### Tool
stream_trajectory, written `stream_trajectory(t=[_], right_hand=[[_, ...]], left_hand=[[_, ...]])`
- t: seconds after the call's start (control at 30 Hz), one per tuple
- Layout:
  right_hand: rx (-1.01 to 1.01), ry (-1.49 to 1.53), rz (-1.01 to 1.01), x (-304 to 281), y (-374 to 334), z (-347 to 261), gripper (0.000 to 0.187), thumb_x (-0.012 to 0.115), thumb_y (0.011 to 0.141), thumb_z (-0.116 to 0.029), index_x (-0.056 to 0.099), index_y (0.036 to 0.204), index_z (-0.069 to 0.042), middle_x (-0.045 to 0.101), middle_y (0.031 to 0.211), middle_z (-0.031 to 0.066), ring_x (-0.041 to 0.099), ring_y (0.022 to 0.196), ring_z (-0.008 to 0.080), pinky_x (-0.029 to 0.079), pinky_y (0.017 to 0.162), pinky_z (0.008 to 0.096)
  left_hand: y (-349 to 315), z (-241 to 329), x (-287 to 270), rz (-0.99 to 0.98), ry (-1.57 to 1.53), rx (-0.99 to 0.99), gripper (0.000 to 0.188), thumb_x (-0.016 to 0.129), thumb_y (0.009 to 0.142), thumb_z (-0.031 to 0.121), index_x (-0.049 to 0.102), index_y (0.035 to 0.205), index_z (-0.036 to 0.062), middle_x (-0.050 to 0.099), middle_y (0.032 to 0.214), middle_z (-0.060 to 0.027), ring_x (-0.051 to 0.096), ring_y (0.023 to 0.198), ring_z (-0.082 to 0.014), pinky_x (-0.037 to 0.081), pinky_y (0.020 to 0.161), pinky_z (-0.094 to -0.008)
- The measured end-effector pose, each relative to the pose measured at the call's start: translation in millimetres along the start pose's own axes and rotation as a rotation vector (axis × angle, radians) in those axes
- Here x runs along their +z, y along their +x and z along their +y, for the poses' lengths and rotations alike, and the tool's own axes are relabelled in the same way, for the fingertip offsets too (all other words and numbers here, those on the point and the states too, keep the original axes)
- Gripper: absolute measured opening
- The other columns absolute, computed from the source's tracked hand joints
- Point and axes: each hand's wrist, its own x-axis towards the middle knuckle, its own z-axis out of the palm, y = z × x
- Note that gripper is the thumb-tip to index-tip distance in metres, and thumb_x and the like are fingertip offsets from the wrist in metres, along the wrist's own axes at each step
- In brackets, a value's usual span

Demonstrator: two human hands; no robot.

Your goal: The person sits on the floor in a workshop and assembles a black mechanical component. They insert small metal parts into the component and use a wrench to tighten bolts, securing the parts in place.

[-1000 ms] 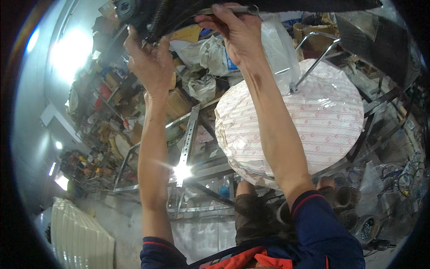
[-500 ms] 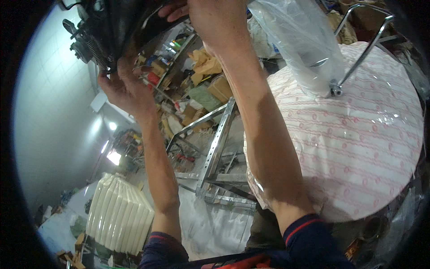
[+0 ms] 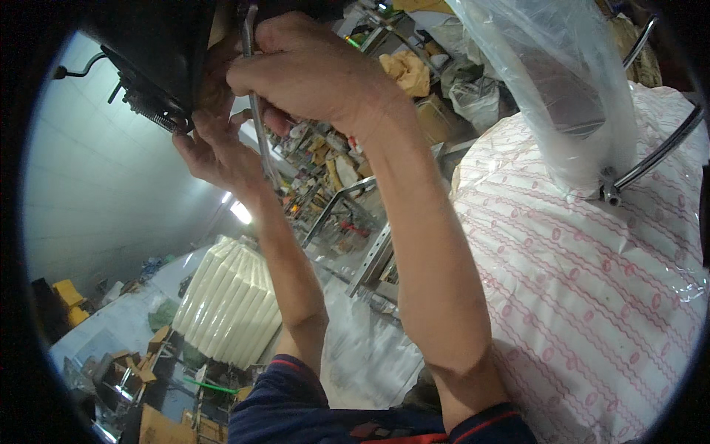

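Observation:
Up at the top left is a black seat mechanism or chair underside (image 3: pixel 151 44), with a coil spring (image 3: pixel 151 115) along its lower edge. My left hand (image 3: pixel 222 152) is raised to it, with the fingertips closed round the lower corner by the spring's end; what exactly they pinch is partly hidden. My right hand (image 3: pixel 310 70) grips a long shiny metal wrench (image 3: pixel 259 133) that slants down past my left wrist. The wrench's upper end reaches the top edge of the picture, against the dark part.
At right stands a large round seat or cushion wrapped in red-patterned white plastic (image 3: pixel 584 281), with a plastic-bagged piece (image 3: pixel 551 81) and a chrome tube (image 3: pixel 658 152) on it. Lower left are wrapped cream ribbed panels (image 3: pixel 229 303). Metal framing (image 3: pixel 373 259) and cluttered boxes lie behind.
My right hand has come lower and now shows the wrench in its grip. My left hand stays by the spring's end. The view has shifted, so the black mechanism shows more fully.

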Motion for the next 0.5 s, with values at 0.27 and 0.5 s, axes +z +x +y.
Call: stream_trajectory(t=[0.27,0.5], right_hand=[[0.027,0.114,-0.174,-3.3,0.4,6.5,0.014,0.060,0.083,-0.014,0.067,0.077,-0.002,0.064,0.061,0.0045,0.054,0.042,0.0092,0.041,0.041,0.0252],[0.001,-0.168,-0.182,-10.3,-10.7,-29.9,0.020,0.061,0.081,-0.016,0.068,0.066,-0.005,0.063,0.056,0.0058,0.058,0.046,0.0113,0.045,0.045,0.0277]], left_hand=[[-2.8,7.7,-5.3,-0.042,0.364,0.112,0.074,0.078,0.088,0.017,0.033,0.144,0.0000,0.059,0.127,-0.0148,0.065,0.111,-0.0225,0.059,0.094,-0.0315],[19.8,5.2,17.0,-0.012,0.561,0.444,0.119,0.096,0.061,0.027,0.019,0.149,0.0054,0.050,0.132,-0.0210,0.058,0.124,-0.0325,0.055,0.104,-0.0444]])
